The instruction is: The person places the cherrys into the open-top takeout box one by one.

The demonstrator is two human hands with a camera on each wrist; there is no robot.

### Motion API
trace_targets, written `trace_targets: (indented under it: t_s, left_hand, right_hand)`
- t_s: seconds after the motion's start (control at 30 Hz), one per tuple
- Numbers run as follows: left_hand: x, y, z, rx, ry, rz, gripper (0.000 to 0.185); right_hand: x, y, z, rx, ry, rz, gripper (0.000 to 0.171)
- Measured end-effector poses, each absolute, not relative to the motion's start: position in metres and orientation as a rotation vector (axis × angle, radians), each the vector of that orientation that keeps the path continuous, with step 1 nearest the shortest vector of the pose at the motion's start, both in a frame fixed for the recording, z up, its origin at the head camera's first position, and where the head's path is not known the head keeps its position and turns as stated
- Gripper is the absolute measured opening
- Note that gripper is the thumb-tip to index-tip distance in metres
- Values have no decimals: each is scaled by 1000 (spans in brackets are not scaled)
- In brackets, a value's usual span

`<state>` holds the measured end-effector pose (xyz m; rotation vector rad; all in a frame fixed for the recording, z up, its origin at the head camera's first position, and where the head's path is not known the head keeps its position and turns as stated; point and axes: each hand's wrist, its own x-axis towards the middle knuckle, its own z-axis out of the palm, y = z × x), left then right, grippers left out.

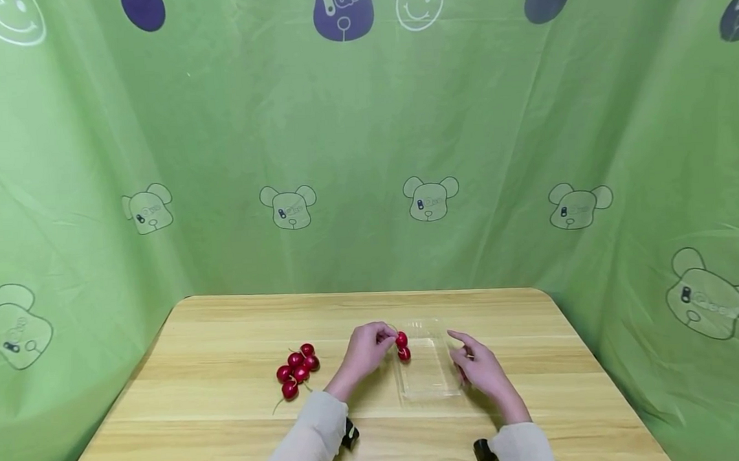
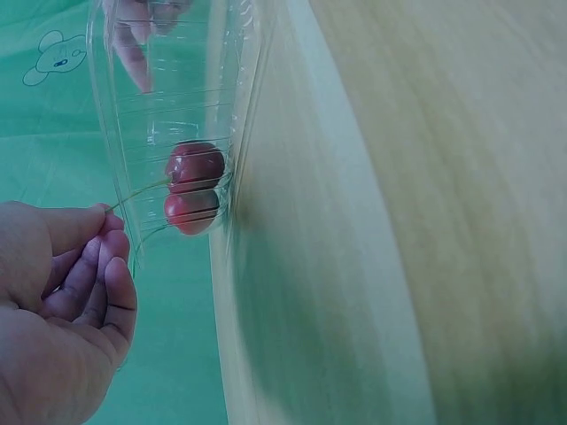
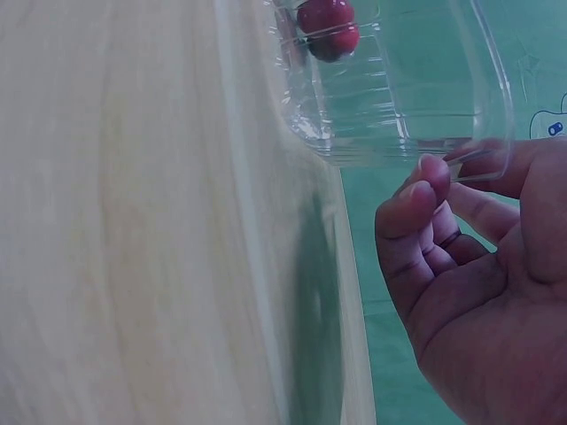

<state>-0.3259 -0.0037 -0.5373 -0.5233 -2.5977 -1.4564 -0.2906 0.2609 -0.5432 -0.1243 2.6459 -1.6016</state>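
Observation:
My left hand (image 1: 367, 347) pinches a thin green cherry stem (image 2: 137, 193) between thumb and fingertip at the left rim of a clear plastic box (image 1: 429, 395). Two red cherries, an upper cherry (image 2: 197, 165) and a lower cherry (image 2: 191, 211), sit side by side at that end of the box. In the head view they show just right of my left fingertips. My right hand (image 1: 483, 370) is at the opposite rim. In the right wrist view, its curled fingertips (image 3: 421, 197) meet the box's corner, with another finger behind the clear plastic, holding the rim.
Several loose cherries (image 1: 300, 374) with stems lie in a cluster on the wooden table (image 1: 225, 333), left of my left forearm. A green curtain (image 1: 352, 121) printed with bear heads hangs behind and beside the table.

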Motion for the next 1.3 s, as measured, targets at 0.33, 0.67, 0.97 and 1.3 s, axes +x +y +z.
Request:
trace_targets:
  t_s: [0.33, 0.67, 0.97, 1.3]
  left_hand:
    - [-326, -5, -539, -525, -2588, -1465, 8]
    - [-324, -10, -538, -506, -2584, -1490, 10]
    - [-322, -18, -535, -507, -2583, -1475, 11]
    - [-314, -41, -520, -497, -2606, -1453, 14]
  right_hand:
    - [-293, 261, -545, -117, 2648, -1601, 50]
    - [-292, 262, -545, -121, 2665, -1579, 49]
    - [-292, 262, -545, -119, 2666, -1589, 49]
    - [-291, 262, -545, -113, 2668, -1544, 49]
